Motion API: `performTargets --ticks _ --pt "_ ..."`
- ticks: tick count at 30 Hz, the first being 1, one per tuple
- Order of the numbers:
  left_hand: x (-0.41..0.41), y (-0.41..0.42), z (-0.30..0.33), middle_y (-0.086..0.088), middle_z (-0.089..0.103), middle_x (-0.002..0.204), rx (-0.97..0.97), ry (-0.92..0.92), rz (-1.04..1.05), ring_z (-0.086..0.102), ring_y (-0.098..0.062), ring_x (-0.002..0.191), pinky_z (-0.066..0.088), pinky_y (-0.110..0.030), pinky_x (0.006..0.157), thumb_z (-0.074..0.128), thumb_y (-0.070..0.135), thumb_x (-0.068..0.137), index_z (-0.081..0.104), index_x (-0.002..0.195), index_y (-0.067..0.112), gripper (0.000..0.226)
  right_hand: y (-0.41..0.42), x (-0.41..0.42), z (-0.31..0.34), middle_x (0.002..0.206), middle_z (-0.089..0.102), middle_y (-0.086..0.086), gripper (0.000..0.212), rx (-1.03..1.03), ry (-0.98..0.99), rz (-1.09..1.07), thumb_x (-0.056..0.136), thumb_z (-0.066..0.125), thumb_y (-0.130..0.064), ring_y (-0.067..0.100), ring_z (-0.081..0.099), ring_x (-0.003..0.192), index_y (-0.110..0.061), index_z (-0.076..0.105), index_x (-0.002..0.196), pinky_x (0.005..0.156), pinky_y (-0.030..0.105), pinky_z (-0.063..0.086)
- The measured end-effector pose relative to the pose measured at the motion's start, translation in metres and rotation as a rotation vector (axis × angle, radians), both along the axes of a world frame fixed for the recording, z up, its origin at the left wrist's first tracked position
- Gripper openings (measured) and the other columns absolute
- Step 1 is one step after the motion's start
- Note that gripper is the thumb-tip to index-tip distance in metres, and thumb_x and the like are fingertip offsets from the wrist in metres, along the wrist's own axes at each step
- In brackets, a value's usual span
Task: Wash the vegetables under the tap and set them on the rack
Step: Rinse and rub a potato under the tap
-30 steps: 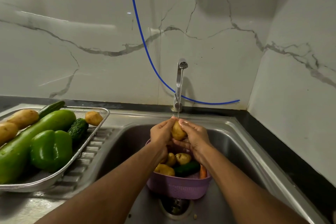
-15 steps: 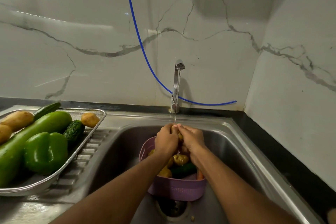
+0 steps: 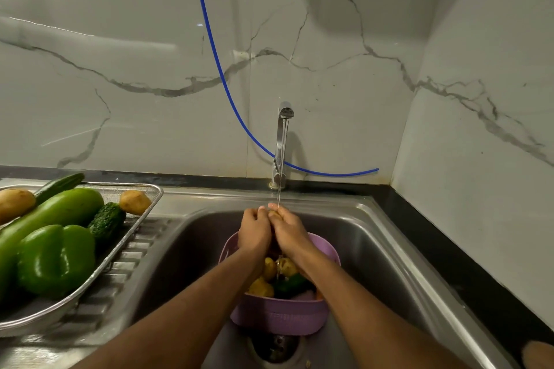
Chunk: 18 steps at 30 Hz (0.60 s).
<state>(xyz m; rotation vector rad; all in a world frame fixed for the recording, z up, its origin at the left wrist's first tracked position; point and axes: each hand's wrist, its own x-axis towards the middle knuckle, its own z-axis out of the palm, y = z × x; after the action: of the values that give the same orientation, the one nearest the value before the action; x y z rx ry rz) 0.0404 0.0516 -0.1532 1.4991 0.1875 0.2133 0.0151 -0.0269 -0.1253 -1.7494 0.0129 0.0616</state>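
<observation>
Steel sink point(image 3: 374, 237): left hand point(image 3: 254, 231) and right hand point(image 3: 289, 229) clasp, probably, 1 potato point(image 3: 274, 214); keep turning it under the tap point(image 3: 283, 141).

potato point(image 3: 274, 214) | yellow-brown, wet | clasped under tap point(image 3: 281, 141) stream

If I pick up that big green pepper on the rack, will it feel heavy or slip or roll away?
The green pepper looks shiny, so it may be a little slippery. Its lumpy, lobed shape suggests it would wobble rather than roll far, and it lies against the long green gourd inside the rack, which should hold it. Peppers are usually hollow, so it is probably light for its size.
</observation>
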Motion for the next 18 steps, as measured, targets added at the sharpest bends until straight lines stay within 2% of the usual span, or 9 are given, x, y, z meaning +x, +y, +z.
performTargets --ticks 2,5,7,8,10,12,14,16,18 --pt "0.000 -0.002 0.001 -0.003 0.062 0.102 0.037 -0.002 0.031 0.061 -0.014 0.093 0.050 -0.030 0.071 0.039 0.029 0.110 0.055 0.117 0.018 0.021 0.002 -0.001 0.001 0.135 0.061 -0.001 0.033 -0.024 -0.027 -0.037 0.111 0.041 -0.032 0.019 0.060 0.124 -0.027 0.052 0.141 0.095 0.033 0.054" --pt "0.001 -0.003 0.003 0.000 0.063 0.098 0.062 -0.020 0.061 0.062 -0.015 0.095 0.051 -0.033 0.081 0.038 0.028 0.110 0.060 0.109 0.022 0.023 0.016 0.017 -0.013 0.117 0.067 0.002 0.027 -0.016 0.026 -0.109 0.106 0.047 -0.046 0.016 0.067 0.103 -0.029 0.057 0.125 0.078 0.029 0.056" --pt "0.000 -0.005 0.003 -0.002 0.066 0.096 0.051 -0.038 0.059 0.065 -0.019 0.097 0.055 -0.042 0.092 0.040 0.028 0.110 0.061 0.097 0.026 0.025 0.021 0.031 -0.025 0.115 0.071 0.008 0.043 0.037 0.049 -0.124 0.096 0.053 -0.064 0.019 0.072 0.096 -0.026 0.060 0.117 0.082 0.046 0.061" --pt "-0.002 -0.006 0.002 -0.002 0.067 0.096 0.058 -0.056 0.057 0.066 -0.019 0.096 0.055 -0.045 0.094 0.041 0.029 0.109 0.062 0.095 0.028 0.026 0.020 0.041 -0.033 0.110 0.073 0.011 0.045 0.080 0.056 -0.158 0.095 0.054 -0.060 0.022 0.073 0.092 -0.020 0.063 0.113 0.084 0.052 0.061" --pt "-0.005 -0.009 0.002 -0.003 0.069 0.097 0.107 -0.112 0.049 0.066 -0.019 0.095 0.055 -0.049 0.095 0.041 0.030 0.109 0.063 0.094 0.028 0.026 0.016 0.046 -0.035 0.100 0.075 0.012 0.047 0.209 0.068 -0.222 0.093 0.054 -0.055 0.023 0.073 0.090 -0.014 0.068 0.108 0.086 0.049 0.061" --pt "-0.007 -0.013 0.002 -0.003 0.068 0.098 0.150 -0.165 0.042 0.066 -0.018 0.095 0.054 -0.049 0.095 0.039 0.032 0.110 0.062 0.096 0.027 0.027 0.015 0.023 -0.015 0.098 0.074 0.008 0.053 0.243 0.132 -0.259 0.090 0.052 -0.065 0.018 0.073 0.091 -0.019 0.069 0.110 0.082 0.035 0.060" --pt "-0.007 -0.015 0.003 -0.003 0.068 0.099 0.129 -0.172 0.038 0.066 -0.017 0.096 0.055 -0.048 0.095 0.039 0.033 0.110 0.061 0.096 0.030 0.027 0.012 0.024 -0.011 0.103 0.070 0.006 0.043 0.168 0.096 -0.268 0.101 0.050 -0.056 0.016 0.069 0.093 -0.019 0.064 0.118 0.070 0.025 0.053" --pt "-0.005 -0.013 0.004 -0.004 0.069 0.099 0.066 -0.153 0.029 0.068 -0.018 0.097 0.056 -0.048 0.095 0.038 0.034 0.110 0.060 0.095 0.029 0.028 0.003 0.021 -0.001 0.114 0.065 0.007 0.037 0.059 0.087 -0.198 0.106 0.047 -0.047 0.017 0.066 0.098 -0.021 0.049 0.132 0.066 0.024 0.051" --pt "-0.001 -0.008 0.006 -0.006 0.070 0.099 0.030 -0.123 0.013 0.068 -0.018 0.097 0.057 -0.047 0.095 0.036 0.033 0.111 0.061 0.097 0.025 0.030 -0.007 0.019 0.005 0.120 0.062 0.010 0.044 0.047 0.101 -0.101 0.106 0.047 -0.044 0.021 0.066 0.102 -0.027 0.032 0.143 0.077 0.034 0.060"
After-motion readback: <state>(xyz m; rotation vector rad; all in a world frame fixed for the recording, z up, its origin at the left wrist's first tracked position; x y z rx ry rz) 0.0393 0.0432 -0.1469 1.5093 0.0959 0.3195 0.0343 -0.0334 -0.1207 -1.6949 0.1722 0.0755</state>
